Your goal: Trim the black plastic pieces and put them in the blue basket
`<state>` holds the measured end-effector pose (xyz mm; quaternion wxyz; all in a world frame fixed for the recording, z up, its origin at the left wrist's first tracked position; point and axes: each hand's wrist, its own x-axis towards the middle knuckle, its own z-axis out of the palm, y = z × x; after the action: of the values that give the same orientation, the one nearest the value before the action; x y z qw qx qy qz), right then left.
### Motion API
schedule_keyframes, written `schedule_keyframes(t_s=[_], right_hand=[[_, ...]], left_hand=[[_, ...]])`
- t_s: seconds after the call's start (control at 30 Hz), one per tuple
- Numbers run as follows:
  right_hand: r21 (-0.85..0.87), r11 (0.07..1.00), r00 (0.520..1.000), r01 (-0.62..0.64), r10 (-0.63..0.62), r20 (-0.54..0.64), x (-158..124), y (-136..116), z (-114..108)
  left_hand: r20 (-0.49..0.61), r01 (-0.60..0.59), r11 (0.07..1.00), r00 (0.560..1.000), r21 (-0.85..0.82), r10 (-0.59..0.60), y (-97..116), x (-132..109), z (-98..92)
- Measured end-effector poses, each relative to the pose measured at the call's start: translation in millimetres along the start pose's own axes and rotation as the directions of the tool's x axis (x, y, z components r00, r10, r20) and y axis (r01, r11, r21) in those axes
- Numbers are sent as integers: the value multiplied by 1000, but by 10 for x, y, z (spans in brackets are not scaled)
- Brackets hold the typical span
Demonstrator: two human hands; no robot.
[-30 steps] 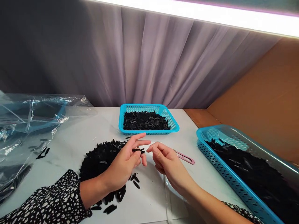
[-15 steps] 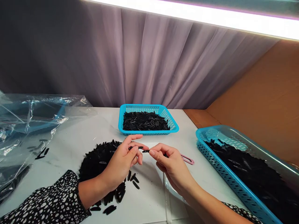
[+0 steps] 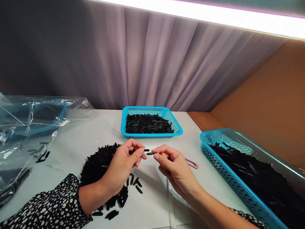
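My left hand (image 3: 127,160) is closed in a pinch on a small, slim black piece (image 3: 146,150) that juts out past its fingertips. Facing it, thumb and forefinger of my right hand (image 3: 170,161) grip another slim black piece (image 3: 151,153). The two pieces are close together; whether they touch I cannot tell. Something dark shows between the fingers of my right hand, too hidden to name. A pink flat handle with a slot (image 3: 192,163) shows behind that hand; I cannot tell if it is held. Under my left forearm spreads a heap of similar black pieces (image 3: 92,167).
A blue basket (image 3: 176,131) of black pieces stands at the back of the white table (image 3: 152,203). Another blue basket (image 3: 221,170) with more pieces stands at the right, by a brown panel (image 3: 267,92). Clear plastic sheeting (image 3: 30,121) lies at the left.
The fingers of my left hand have curled in from a more spread pose, and its black piece has shifted slightly right. My right hand has barely moved.
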<state>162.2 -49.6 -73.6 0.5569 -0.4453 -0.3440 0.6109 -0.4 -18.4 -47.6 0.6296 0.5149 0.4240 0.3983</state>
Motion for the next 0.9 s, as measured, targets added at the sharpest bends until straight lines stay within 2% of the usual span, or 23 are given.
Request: schedule_keyframes(t_s=[0.17, 0.47, 0.57, 0.7, 0.77, 0.9], right_hand=[[2, 1000, 1000, -3, 3, 3, -3, 0, -4], [12, 1000, 1000, -27, 27, 14, -20, -22, 16], [95, 994, 998, -48, 44, 37, -20, -20, 4], [277, 953, 988, -120, 88, 127, -16, -30, 4], [265, 951, 980, -158, 119, 159, -16, -38, 22], [142, 974, 978, -176, 156, 142, -22, -20, 56]], left_hand=[[12, 4, 999, 1000, -54, -3, 17, -21, 7], [8, -1, 998, 1000, -57, 1, 6, -25, 4], [4, -4, 999, 1000, -44, 4, -3, -30, -3], [18, -16, 1000, 1000, 0, 16, -12, -37, -6], [30, -26, 999, 999, 22, 26, -18, -38, -6], [60, -39, 998, 998, 55, 36, -39, -54, -18]])
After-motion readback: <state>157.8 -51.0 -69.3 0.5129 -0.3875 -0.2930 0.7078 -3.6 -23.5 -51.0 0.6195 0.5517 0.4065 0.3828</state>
